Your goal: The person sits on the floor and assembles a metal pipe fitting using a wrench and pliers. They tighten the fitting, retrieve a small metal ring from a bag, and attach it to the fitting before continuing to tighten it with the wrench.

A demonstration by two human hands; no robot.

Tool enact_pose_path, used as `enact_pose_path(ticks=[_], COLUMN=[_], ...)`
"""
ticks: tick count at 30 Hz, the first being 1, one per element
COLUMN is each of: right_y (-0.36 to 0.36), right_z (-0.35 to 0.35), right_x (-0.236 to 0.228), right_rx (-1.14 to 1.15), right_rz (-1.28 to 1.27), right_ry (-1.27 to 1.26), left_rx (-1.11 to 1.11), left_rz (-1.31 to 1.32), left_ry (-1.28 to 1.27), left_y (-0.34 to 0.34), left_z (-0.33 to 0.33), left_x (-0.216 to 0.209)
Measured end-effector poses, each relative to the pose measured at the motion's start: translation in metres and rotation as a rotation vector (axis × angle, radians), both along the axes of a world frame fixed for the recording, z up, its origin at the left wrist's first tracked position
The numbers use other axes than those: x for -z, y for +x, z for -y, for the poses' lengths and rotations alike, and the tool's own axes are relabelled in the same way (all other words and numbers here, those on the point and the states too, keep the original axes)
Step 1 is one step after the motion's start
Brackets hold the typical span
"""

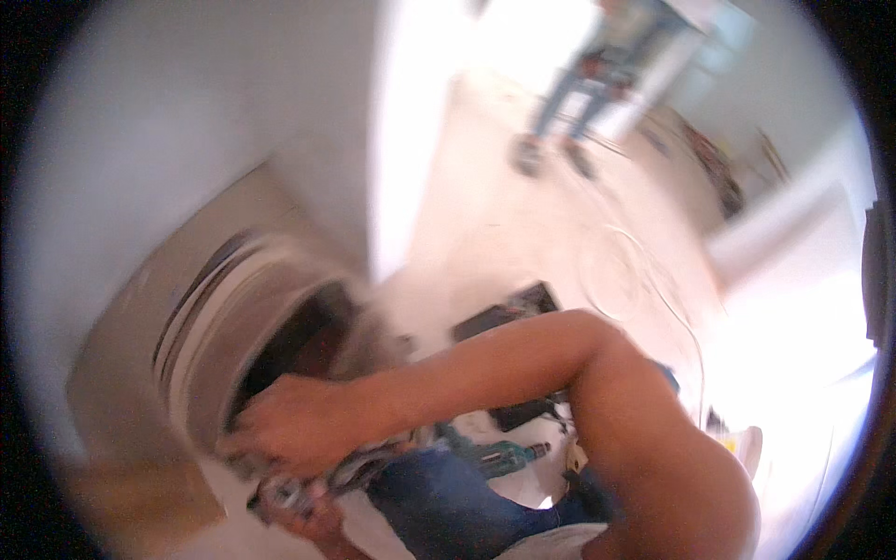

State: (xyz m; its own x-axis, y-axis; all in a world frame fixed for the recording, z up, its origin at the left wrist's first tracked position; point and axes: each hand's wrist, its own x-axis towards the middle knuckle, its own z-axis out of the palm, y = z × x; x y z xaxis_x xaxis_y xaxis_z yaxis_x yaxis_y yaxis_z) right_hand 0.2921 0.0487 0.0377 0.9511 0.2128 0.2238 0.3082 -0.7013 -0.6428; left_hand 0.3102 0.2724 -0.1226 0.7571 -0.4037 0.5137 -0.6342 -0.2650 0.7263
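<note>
My right arm reaches across from the lower right, and my right hand [303, 425] is closed with its fingers curled downward; what they grip, if anything, is blurred. Just below it, my left hand [322, 518] is wrapped round a dark, metallic piece with a round, light-coloured end [282, 493]. My right fingers are close to the upper part of that piece; whether they touch it I cannot tell. Beside my right hand is a large rounded, brownish-grey container [210, 359] with a dark opening. My jeans-covered leg [439, 504] shows under the arm.
A teal power drill [509, 457] lies on the floor right of my leg. Behind my forearm sits a black open case [504, 313]. A pale cable [672, 303] loops over the floor. Farther back a person in jeans [588, 93] is seen, blurred. A wall [187, 103] stands at left.
</note>
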Motion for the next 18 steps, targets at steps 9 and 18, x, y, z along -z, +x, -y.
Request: enact_pose_path(ticks=[9,18], right_y=[-0.174,-0.368], right_z=[0.072,-0.006], right_x=[-0.045,0.021], right_rx=[0.796,1.207], right_rz=[0.777,-0.178], right_ry=[1.367,1.328], left_rx=[0.714,1.192], left_rz=[-0.030,-0.123], left_ry=[0.042,0.226], left_y=[-0.077,-0.187], left_z=[0.177,0.243], left_x=[-0.079,-0.139])
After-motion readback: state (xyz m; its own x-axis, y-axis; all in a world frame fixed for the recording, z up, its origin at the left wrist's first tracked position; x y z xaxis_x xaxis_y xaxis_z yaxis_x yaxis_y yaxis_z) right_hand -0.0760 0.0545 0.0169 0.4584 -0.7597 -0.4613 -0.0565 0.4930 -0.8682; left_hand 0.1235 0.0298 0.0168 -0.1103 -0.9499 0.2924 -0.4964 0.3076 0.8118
